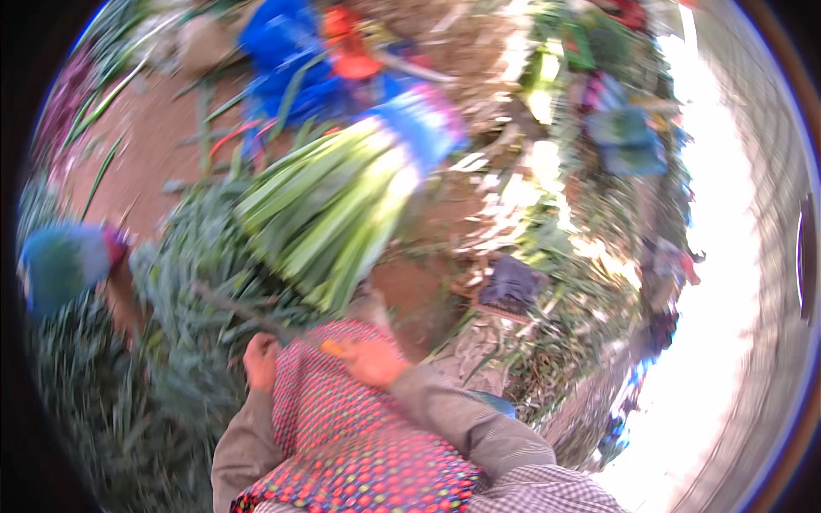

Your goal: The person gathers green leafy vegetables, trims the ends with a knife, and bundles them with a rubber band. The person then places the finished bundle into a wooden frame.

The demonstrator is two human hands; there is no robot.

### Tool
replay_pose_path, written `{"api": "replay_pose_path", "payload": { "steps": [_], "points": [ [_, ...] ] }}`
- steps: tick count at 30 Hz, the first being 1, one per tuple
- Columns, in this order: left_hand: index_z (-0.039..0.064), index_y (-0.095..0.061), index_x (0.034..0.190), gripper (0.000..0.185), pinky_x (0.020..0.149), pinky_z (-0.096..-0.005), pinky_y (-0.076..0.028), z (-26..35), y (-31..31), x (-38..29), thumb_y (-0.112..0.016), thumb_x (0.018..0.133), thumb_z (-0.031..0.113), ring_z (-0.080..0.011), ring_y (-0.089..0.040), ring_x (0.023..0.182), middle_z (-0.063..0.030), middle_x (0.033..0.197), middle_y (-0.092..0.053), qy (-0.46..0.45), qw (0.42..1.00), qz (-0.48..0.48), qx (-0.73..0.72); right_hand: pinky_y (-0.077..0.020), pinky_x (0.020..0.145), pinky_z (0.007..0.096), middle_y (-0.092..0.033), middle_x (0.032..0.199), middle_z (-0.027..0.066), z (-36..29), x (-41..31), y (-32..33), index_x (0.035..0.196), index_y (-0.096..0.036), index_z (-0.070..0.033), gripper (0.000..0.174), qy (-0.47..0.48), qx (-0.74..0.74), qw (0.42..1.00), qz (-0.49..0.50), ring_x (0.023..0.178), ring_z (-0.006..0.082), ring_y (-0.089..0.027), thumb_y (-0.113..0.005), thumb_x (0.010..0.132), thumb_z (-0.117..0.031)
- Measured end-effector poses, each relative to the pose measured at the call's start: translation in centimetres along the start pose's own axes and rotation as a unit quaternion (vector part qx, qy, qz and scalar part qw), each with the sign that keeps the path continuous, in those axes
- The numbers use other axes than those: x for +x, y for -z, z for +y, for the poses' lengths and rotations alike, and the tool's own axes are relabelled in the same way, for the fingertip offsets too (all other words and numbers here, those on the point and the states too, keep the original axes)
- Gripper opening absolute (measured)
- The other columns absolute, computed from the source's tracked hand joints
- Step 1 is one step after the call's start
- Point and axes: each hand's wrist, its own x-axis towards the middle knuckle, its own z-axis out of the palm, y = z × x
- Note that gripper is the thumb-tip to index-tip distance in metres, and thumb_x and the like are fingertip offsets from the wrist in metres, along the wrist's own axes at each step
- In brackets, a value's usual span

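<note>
My right hand (375, 362) holds an orange handle, from which a long dark blade (250, 314) seems to run up and left; blur hides its exact shape. Fingers curled, my left hand (261, 360) rests beside the dotted apron (359, 436), close under the blade; whether it grips anything cannot be told. Just beyond the apron lies a large bundle of green leafy stalks (321, 211), its upper right end wrapped in a blue band (410, 128). Cut green leaves (192, 276) are heaped left of the bundle.
A small stool with a dark cushion (511, 282) stands to the right among leaf scraps. Blue plastic sheeting (288, 58) and an orange-red item (349, 42) lie at the top. Blurred blue-green objects appear at the far left (70, 266) and upper right (625, 138). Leaves cover much ground.
</note>
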Motion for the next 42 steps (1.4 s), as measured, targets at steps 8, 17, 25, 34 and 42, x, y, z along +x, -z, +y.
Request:
{"api": "replay_pose_path", "payload": {
  "steps": [8,17,25,34,42],
  "points": [
    [0.009,-0.062,0.113,0.041,0.078,-0.0388,-0.049,8.3,-8.6,3.5,-0.071,0.073,0.004,-0.0316,-0.055,0.099,-0.0133,0.101,-0.054,-0.287,0.926,-0.037,0.242,-0.0476,0.064,0.0511,-0.062,0.079,0.0202,0.6,-6.0,5.7,0.104,-0.045,-0.006,0.029,-0.056,0.098,0.991,0.078,0.071,0.0408,-0.061,-0.055,0.091,-0.028],
    [0.014,-0.064,0.104,0.037,0.080,-0.0464,-0.048,9.5,-11.6,5.9,-0.064,0.068,0.023,-0.0341,-0.057,0.098,-0.0128,0.101,-0.059,-0.212,0.877,-0.077,0.424,-0.0493,0.092,0.0403,-0.063,0.114,0.0215,3.4,-8.4,4.6,0.128,-0.055,-0.007,0.044,-0.066,0.141,0.981,0.117,0.105,0.0352,-0.063,-0.060,0.089,-0.026],
    [0.013,-0.054,0.116,0.043,0.086,-0.0492,-0.044,9.6,-10.5,6.8,-0.063,0.075,0.021,-0.0357,-0.059,0.105,-0.0138,0.106,-0.066,-0.081,0.911,-0.098,0.392,-0.0478,0.074,0.0482,-0.063,0.083,0.0258,6.0,-6.7,2.1,0.099,-0.057,-0.002,0.033,-0.134,0.262,0.953,0.072,0.084,0.0434,-0.062,-0.066,0.083,-0.029],
    [-0.003,-0.066,0.097,0.032,0.078,-0.0376,-0.046,6.1,-11.4,9.8,-0.063,0.080,0.023,-0.0279,-0.061,0.088,-0.0139,0.095,-0.067,0.104,0.961,-0.181,0.183,-0.0461,0.081,0.0482,-0.063,0.097,0.0245,8.3,-4.4,1.1,0.109,-0.056,-0.005,0.035,-0.159,0.243,0.957,0.022,0.094,0.0424,-0.060,-0.065,0.084,-0.028],
    [-0.006,-0.060,0.110,0.040,0.084,-0.0366,-0.044,10.1,-11.0,9.3,-0.064,0.078,0.018,-0.0248,-0.058,0.098,-0.0156,0.104,-0.064,0.199,0.956,-0.197,0.091,-0.0464,0.083,0.0489,-0.064,0.098,0.0242,8.8,-3.6,1.4,0.110,-0.055,-0.006,0.036,-0.150,0.241,0.958,0.041,0.095,0.0424,-0.060,-0.064,0.084,-0.028]
  ]
}}
